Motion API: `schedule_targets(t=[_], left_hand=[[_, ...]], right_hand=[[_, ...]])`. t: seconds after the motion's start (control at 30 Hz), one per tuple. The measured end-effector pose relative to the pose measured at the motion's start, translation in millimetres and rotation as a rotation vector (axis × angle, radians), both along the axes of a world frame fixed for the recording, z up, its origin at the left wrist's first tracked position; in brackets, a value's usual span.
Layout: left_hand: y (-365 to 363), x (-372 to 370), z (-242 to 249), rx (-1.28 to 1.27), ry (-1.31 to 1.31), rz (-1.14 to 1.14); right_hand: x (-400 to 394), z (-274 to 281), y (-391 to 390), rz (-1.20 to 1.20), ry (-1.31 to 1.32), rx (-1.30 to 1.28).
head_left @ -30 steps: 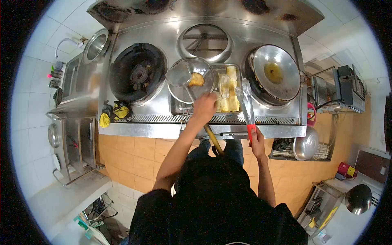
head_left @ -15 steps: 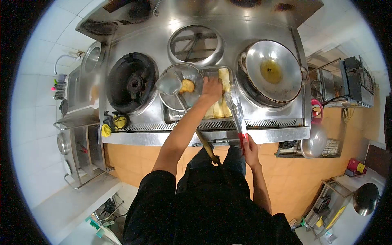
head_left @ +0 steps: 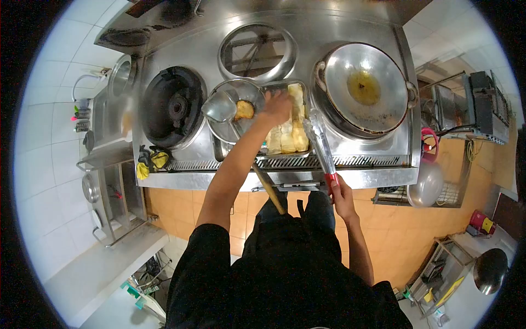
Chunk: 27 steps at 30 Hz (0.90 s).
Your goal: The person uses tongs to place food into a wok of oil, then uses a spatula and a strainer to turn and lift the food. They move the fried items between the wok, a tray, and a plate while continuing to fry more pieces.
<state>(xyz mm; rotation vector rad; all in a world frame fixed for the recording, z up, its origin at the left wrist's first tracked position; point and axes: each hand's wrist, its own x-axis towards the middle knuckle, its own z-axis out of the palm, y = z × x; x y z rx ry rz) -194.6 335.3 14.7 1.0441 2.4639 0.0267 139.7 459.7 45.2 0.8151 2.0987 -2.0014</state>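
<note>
My left hand [head_left: 278, 107] reaches over the metal tray [head_left: 218, 151], beside pale yellow food pieces [head_left: 286, 137] lined up in it. Its fingertips are blurred, and what they touch is hidden. Left of that hand, a round metal bowl or strainer [head_left: 222, 131] holds one browned piece [head_left: 244, 109] and the head of a ladle [head_left: 220, 105], whose wooden handle [head_left: 268, 189] points toward my body. Closed around the red grip of metal tongs [head_left: 323, 145] is my right hand [head_left: 342, 198]; the tongs' tips lie near the tray's right edge.
On the right burner sits a large wok [head_left: 378, 107] with some yellow oil. A black burner [head_left: 176, 108] is at the left, an open ring burner [head_left: 257, 52] at the back. Yellow and black cloths [head_left: 156, 160] lie at the stove's front left corner.
The view has shifted slightly. My left hand has moved a little left and uncovered more of the food pieces. My right hand still holds the tongs.
</note>
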Motion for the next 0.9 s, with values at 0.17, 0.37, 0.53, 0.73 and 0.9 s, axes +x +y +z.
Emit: schedule_targets(t=[0.17,0.37,0.53,0.73,0.9], left_hand=[[6,-15,14,-0.094,-0.026,-0.109],[1,-29,12,-0.089,-0.064,-0.227],[-3,-30,5,-0.014,-0.063,-0.189],[1,-33,14,-0.11,-0.108,-0.198],[-9,-24,7,-0.024,-0.035,-0.17]], right_hand=[[-4,7,7,0.038,-0.011,0.0],[-3,4,2,-0.014,-0.042,-0.079],[-4,7,-1,-0.022,-0.081,-0.136],[-8,13,1,0.003,-0.079,-0.122],[-6,-1,2,0.018,-0.008,-0.055]])
